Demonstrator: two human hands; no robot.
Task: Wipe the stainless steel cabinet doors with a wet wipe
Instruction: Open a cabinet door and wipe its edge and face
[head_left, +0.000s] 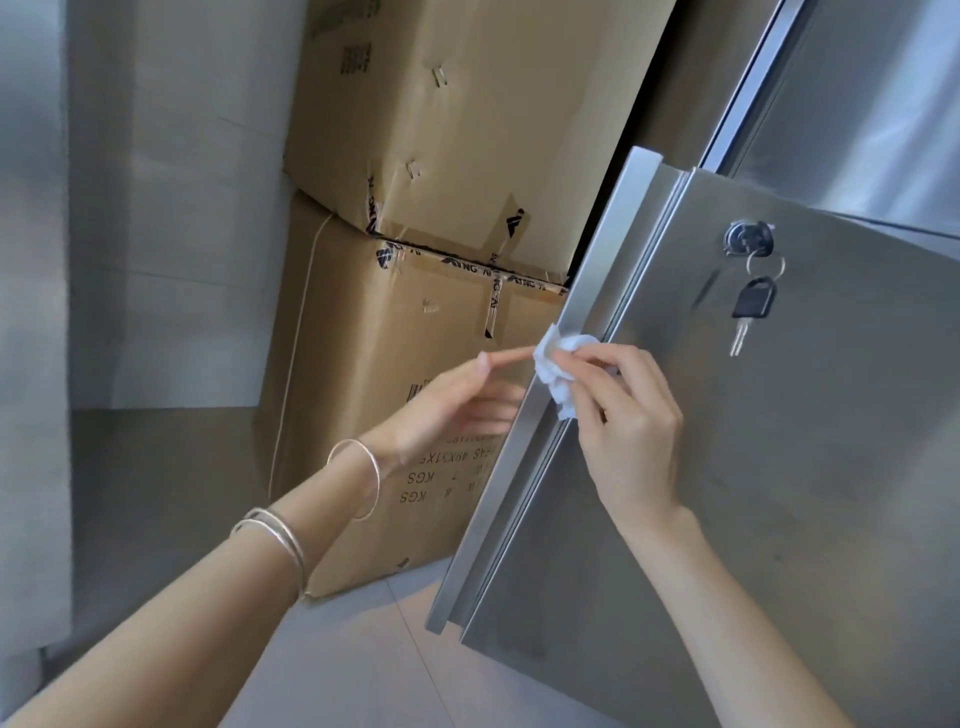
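The stainless steel cabinet door fills the right half of the view, swung open, with a long handle strip along its left edge. My right hand pinches a crumpled white wet wipe against that handle strip. My left hand is just left of the door edge, fingers straight, its index fingertip touching the wipe; its other fingers reach behind the edge, partly hidden.
A lock with a black-headed key on a ring hangs on the door's upper part. Two stacked cardboard boxes stand close to the left of the door. A second steel door is above right. Grey tiled floor lies below.
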